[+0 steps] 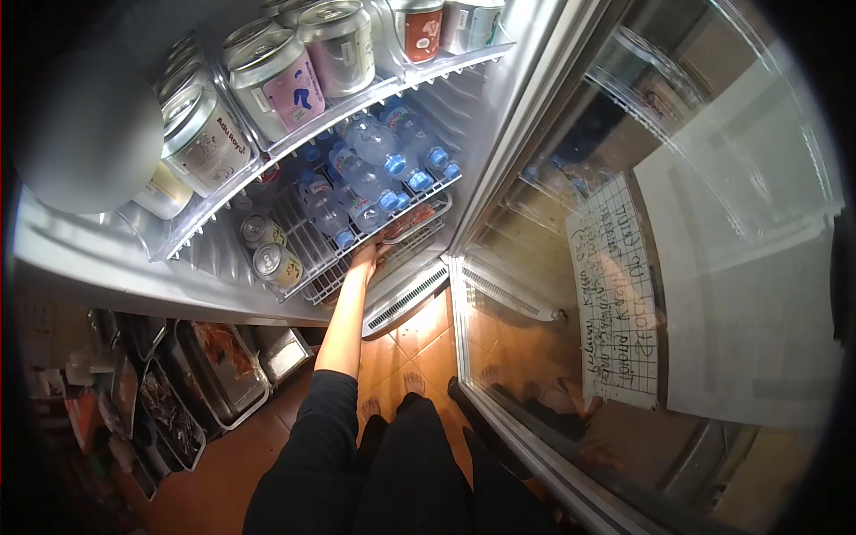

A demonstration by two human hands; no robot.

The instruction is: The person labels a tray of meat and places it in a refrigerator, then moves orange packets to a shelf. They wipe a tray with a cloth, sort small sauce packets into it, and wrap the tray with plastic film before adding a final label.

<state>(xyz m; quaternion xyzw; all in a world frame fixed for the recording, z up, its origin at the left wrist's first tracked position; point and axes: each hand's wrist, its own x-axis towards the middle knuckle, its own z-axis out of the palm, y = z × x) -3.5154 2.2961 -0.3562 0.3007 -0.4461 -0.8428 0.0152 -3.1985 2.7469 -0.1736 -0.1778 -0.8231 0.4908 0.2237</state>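
My left hand reaches into the open fridge, at the front edge of a wire shelf. Its fingers are small and partly hidden there, so their grip cannot be made out. Just above it, several clear water bottles with blue caps lie on the shelf, caps toward me. Close to the fingers, below the bottles, a clear-covered pack with reddish contents shows on a lower level. Left of my hand, two drink cans lie on the wire shelf. My right hand is out of view.
Upper shelves hold several drink cans. At right stands the open glass door, with handwritten paper on it. Metal trays with food and utensils sit at lower left. My bare feet are on the tiled floor.
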